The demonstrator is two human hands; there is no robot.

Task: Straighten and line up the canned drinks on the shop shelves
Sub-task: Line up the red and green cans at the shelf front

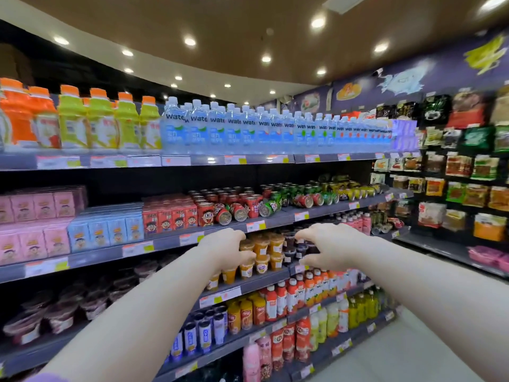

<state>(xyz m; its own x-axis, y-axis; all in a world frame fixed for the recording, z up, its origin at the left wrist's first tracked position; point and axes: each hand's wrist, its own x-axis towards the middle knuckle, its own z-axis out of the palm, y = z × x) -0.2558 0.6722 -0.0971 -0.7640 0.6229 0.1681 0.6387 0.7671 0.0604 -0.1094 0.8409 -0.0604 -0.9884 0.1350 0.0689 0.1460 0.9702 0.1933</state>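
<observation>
Several tipped cans (pixel 237 212) lie one shelf (pixel 278 219) above the left hand (pixel 223 248) and right hand (pixel 330 245), fingers (pixel 304 234) loosely curled, holding nothing.

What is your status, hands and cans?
Left hand, right hand: empty, loosely curled. Red and green metal cans toppled on dark shelf. Nothing blocks them.

Both arms out forward, hands level and side by side, not touching.
Bare left forearm (pixel 154 307) comes up from lower left and bare right forearm (pixel 413 282) from lower right, both nearly straight and converging. The left hand (pixel 223 248) shows its back, fingers curled forward, thumb under them; grip cannot be told. The right hand (pixel 329 248) is palm down, fingers spread and half bent, thumb apart beneath, nothing seen between them.
</observation>
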